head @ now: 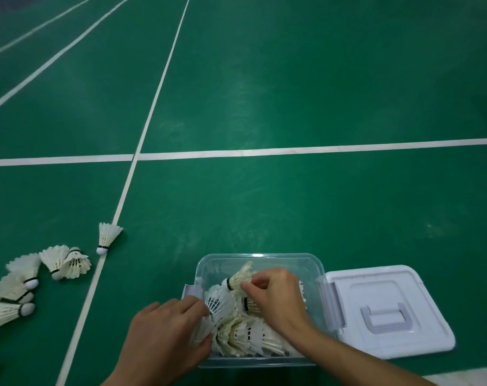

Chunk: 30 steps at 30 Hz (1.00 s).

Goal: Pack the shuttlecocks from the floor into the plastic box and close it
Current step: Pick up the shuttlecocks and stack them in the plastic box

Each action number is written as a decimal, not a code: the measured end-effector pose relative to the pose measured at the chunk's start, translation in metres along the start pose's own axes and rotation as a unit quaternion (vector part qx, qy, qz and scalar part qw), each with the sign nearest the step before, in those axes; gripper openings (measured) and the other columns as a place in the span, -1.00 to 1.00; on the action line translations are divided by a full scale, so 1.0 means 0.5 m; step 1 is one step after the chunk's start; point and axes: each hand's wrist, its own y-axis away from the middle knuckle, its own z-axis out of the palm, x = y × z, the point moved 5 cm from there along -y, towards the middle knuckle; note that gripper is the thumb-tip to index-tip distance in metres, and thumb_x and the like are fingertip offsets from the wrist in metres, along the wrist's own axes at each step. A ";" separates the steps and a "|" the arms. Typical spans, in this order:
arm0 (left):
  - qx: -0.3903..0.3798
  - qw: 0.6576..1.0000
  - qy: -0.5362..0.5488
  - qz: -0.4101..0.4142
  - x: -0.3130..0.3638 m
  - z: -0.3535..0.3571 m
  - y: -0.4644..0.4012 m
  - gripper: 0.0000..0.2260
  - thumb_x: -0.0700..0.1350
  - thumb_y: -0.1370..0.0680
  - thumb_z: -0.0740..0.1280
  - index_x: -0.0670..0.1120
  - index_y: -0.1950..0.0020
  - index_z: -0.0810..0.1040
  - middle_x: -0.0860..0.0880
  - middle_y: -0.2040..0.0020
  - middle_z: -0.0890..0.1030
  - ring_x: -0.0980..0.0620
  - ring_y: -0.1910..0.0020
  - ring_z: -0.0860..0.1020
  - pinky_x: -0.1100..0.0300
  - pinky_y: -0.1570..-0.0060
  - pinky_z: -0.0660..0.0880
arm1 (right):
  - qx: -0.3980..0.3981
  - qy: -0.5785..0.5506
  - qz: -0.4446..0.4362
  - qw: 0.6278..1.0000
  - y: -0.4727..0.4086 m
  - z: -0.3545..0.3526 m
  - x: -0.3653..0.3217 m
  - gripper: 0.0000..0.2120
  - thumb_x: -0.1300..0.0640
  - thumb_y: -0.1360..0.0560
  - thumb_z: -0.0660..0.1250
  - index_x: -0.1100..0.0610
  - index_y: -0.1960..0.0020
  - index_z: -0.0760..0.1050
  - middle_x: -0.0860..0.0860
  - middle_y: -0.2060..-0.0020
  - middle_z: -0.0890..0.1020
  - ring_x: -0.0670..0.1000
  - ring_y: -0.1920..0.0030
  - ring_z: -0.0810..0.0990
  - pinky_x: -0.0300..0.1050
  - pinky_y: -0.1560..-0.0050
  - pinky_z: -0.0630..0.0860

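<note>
Both hands in the clear plastic box (209,267) near centre: right hand (275,296) pinches a shuttlecock (238,278), left hand (164,332) grips feathers at the pile, lid (387,310) lying right, loose shuttlecocks (65,261) scattered left on green floor (292,204).

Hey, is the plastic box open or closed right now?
Open. The plastic box has no cover on; its lid lies flat on the floor beside it, and both hands reach in among the shuttlecocks.
</note>
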 end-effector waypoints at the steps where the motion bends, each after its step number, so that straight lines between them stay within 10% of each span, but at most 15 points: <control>1: -0.002 1.000 0.001 -0.001 0.000 0.002 0.001 -0.73 0.29 -0.32 0.35 0.18 0.12 0.63 0.27 0.18 0.67 0.20 0.38 0.60 0.21 0.40 0.53 | -0.016 -0.010 0.018 1.000 -0.004 -0.004 0.005 -0.78 0.03 -0.55 0.54 0.10 0.23 0.75 -0.08 0.39 0.70 -0.14 0.39 0.64 -0.23 0.21 0.66; 18: -0.111 0.990 -0.086 0.003 -0.014 0.044 -0.041 -0.70 0.20 -0.27 0.53 0.17 0.08 0.59 0.20 0.21 0.67 0.10 0.30 0.61 0.11 0.27 0.53 | -0.288 -0.079 0.065 0.952 -0.061 -0.043 0.017 -0.91 0.13 -0.62 0.45 0.15 0.01 0.64 0.14 0.14 0.76 0.04 0.15 0.73 0.09 -0.09 0.73; 22: -0.124 0.987 -0.099 0.006 -0.003 0.038 -0.050 -0.72 0.12 -0.27 0.59 0.14 0.13 0.58 0.15 0.27 0.64 0.04 0.34 0.58 0.10 0.29 0.47 | -0.296 -0.005 0.017 0.955 -0.056 -0.010 -0.016 -0.92 0.08 -0.64 0.43 0.04 0.02 0.61 -0.04 0.16 0.70 -0.14 0.21 0.63 -0.23 0.15 0.58; 30: -0.071 0.988 -0.134 0.020 0.032 0.008 -0.119 -0.70 -0.24 -0.26 0.59 0.00 0.27 0.50 0.01 0.42 0.52 -0.06 0.46 0.45 0.07 0.34 0.30 | -0.198 -0.075 0.109 0.971 -0.057 -0.011 0.023 -0.84 0.06 -0.64 0.42 0.16 -0.03 0.64 0.03 0.14 0.70 -0.09 0.20 0.62 -0.14 0.11 0.59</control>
